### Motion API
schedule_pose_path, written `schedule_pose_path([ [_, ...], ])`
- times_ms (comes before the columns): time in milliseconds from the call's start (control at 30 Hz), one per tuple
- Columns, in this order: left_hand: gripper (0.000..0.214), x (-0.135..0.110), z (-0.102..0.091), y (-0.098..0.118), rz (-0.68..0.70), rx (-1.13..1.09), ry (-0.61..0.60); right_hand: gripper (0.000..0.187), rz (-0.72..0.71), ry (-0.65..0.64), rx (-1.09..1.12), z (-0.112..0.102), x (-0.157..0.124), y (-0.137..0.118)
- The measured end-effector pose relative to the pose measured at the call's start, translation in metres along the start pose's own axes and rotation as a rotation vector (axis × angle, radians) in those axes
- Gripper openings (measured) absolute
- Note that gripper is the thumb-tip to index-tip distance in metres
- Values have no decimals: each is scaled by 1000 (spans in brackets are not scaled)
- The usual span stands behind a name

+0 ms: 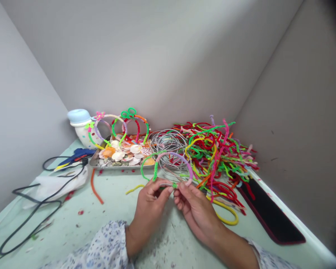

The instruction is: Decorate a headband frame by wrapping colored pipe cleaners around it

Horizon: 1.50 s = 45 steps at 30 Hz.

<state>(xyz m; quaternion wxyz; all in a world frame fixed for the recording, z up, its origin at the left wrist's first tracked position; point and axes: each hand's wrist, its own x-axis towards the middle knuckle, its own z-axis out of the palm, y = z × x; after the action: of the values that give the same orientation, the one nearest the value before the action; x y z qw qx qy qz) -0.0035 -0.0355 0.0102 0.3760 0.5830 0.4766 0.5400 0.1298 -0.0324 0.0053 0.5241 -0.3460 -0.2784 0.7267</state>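
Note:
Above the front of the table, my two hands hold a headband (186, 160) wrapped in pink, lilac and green pipe cleaner. My left hand (151, 203) pinches its lower left part between thumb and forefinger. Close beside it, my right hand (194, 207) grips the lower right part, its fingers curled. Between the fingertips sits a small green twist of pipe cleaner (174, 185). A loose green length (142, 168) arches out to the left of the headband. Behind it lies a coil of silver wire (170, 140).
A metal tray (120, 167) holds shells (136, 149) and several wrapped headbands (138, 129). A big heap of pipe cleaners (212, 153) lies at right, beside a black strip-shaped pad (271, 213). At left are a white jar (85, 130), a blue glue gun (78, 155) and a black cable (42, 203).

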Motion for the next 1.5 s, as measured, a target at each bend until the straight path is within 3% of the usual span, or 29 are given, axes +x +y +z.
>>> schedule_pose_path([
  [367,10,-7,-1,7,153,186,55,21,66,-18,62,2,-8,2],
  [900,19,-12,-9,4,384,353,31,17,135,-108,148,-3,-7,5],
  [1167,18,-6,-4,2,302,263,27,15,110,-83,218,-3,-4,3],
  [1400,35,-9,-4,-3,166,123,61,14,0,10,183,-9,6,-2],
  [1500,17,-9,-4,1,190,165,101,15,-27,24,176,-10,9,-3],
])
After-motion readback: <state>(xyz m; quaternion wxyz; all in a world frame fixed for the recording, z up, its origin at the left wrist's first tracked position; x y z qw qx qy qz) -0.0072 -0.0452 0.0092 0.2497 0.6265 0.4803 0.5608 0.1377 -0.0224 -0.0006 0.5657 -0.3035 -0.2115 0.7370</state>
